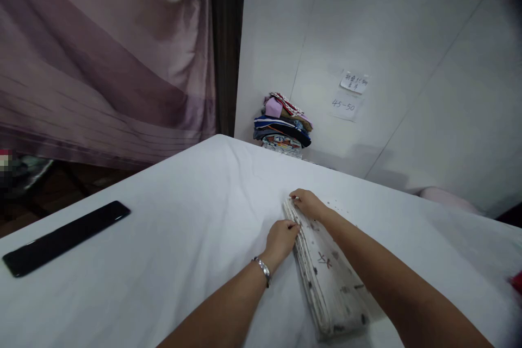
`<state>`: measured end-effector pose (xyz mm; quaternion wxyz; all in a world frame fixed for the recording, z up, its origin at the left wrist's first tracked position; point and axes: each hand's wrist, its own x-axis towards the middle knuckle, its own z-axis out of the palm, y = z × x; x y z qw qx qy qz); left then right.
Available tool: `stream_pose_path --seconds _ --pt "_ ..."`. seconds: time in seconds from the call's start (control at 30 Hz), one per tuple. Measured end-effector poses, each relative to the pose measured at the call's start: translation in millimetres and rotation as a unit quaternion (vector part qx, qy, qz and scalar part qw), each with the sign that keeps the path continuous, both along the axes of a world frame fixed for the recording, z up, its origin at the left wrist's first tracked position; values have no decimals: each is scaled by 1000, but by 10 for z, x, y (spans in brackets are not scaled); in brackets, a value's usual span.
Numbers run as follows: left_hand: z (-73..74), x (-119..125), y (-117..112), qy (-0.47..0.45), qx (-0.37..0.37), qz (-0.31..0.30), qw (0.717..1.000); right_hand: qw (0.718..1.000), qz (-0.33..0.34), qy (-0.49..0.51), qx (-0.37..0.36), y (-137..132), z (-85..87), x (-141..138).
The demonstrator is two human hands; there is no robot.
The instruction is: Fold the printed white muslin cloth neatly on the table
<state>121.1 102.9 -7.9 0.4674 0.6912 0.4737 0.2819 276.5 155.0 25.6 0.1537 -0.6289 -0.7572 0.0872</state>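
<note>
A folded white cloth with small dark prints (330,277) lies as a long narrow strip on the white sheet (183,217). My left hand (281,239), with a silver bracelet on its wrist, pinches the cloth's left edge near its far end, fingers closed. My right hand (306,202) rests on the far end of the cloth, fingers curled down onto the corner.
A long flat black object (65,238) lies at the left on the sheet. A stack of folded colourful clothes (283,125) sits at the far corner against the white wall, below two paper notes (349,92). A mauve curtain (101,54) hangs at left.
</note>
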Motion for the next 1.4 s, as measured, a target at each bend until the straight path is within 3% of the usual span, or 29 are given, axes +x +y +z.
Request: stream_pose_path --seconds 0.17,0.63,1.03,1.4 --pt "-9 -1 4 -6 2 -2 1000 999 30 -5 -13 39 6 -4" --pt "-32 -7 14 12 23 -10 1000 1000 4 28 8 -64 7 -4" --pt "-17 -10 7 21 29 -12 999 997 52 60 19 -72 -3 19" --pt "5 11 -16 -37 19 9 999 993 2 113 26 -12 -7 77"
